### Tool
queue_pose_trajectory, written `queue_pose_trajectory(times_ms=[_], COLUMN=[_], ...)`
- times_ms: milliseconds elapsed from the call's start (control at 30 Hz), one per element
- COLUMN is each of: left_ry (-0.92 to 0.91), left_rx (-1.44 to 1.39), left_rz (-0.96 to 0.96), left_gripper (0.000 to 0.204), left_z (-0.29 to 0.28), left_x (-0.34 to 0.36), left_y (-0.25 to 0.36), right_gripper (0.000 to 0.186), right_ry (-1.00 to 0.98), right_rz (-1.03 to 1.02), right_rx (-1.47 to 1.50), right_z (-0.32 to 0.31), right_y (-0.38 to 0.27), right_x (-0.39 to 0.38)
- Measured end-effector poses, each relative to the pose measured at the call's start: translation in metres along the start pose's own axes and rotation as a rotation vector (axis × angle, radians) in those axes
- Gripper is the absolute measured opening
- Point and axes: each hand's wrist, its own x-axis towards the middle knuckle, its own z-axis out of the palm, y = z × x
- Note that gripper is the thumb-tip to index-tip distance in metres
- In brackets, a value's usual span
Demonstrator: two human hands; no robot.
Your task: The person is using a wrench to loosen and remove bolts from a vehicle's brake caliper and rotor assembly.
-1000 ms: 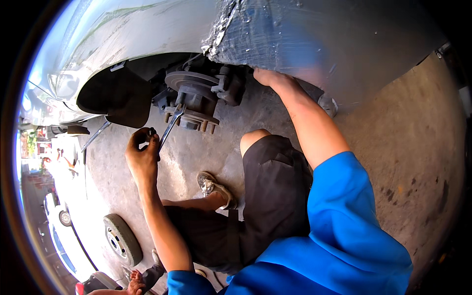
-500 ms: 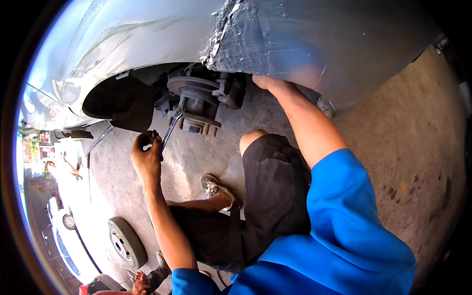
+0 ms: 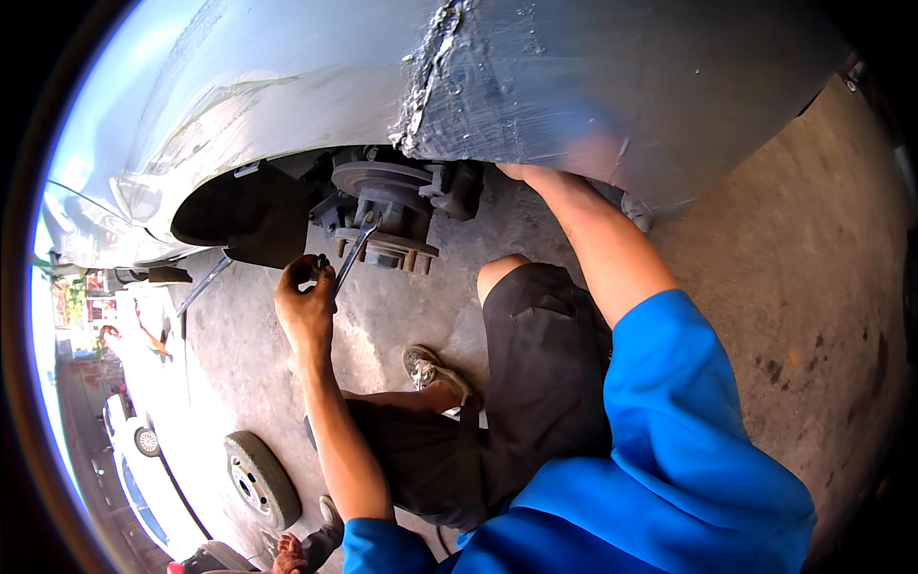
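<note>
My left hand (image 3: pixel 308 297) is closed on a long silver wrench (image 3: pixel 352 253), whose upper end sits at the dark wheel hub (image 3: pixel 392 215). A small dark piece shows at its pinched fingertips, too small to name. Above hangs the grey car fender (image 3: pixel 622 77), with a rough, cracked silvery patch. My right hand (image 3: pixel 516 172) reaches under the fender's lower edge beside the brake caliper (image 3: pixel 454 191); its fingers are hidden. A black liner (image 3: pixel 253 220) hangs left of the hub, just above my left hand.
A loose wheel (image 3: pixel 263 478) and a bar (image 3: pixel 206 287) are at left on the concrete floor (image 3: pixel 765 287). My knee (image 3: pixel 507 277) is below the hub. Another person's hand (image 3: pixel 287 560) shows at lower left. A white car (image 3: pixel 143 488) stands in the sunlight beyond.
The whole view has shifted, so the fender, hub and left hand appear slightly lower and farther right. My hands keep about the same places on the wrench and under the fender.
</note>
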Motion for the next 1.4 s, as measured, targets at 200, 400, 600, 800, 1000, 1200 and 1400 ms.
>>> queue_pose_trajectory(times_ms=[200, 400, 600, 800, 1000, 1200, 1400], left_ry=[-0.045, -0.010, -0.053, -0.036, -0.044, -0.060, -0.058], left_rx=[0.031, 0.036, -0.005, 0.065, 0.029, 0.031, 0.053], left_rz=[-0.063, -0.030, -0.101, 0.044, 0.069, -0.042, -0.003], left_gripper=[0.025, 0.024, 0.025, 0.024, 0.022, 0.024, 0.022], left_z=[0.005, -0.010, 0.007, 0.017, 0.018, 0.020, 0.020], left_x=[-0.014, -0.015, -0.009, -0.005, -0.010, -0.007, -0.010], left_y=[0.029, 0.016, 0.031, 0.025, 0.028, 0.029, 0.028], right_gripper=[0.040, 0.032, 0.029, 0.026, 0.024, 0.024, 0.024], right_ry=[0.035, 0.032, 0.098, 0.210, 0.186, 0.158, 0.139], right_rz=[0.179, 0.096, 0.010, 0.021, -0.001, 0.008, 0.028], right_rx=[0.054, 0.076, 0.105, 0.152, 0.173, 0.209, 0.256], right_z=[0.035, 0.009, -0.002, -0.010, -0.010, -0.018, -0.023], right_y=[0.023, -0.009, 0.007, -0.007, -0.007, -0.007, -0.017], right_x=[0.008, -0.001, -0.005, -0.010, -0.010, -0.013, -0.015])
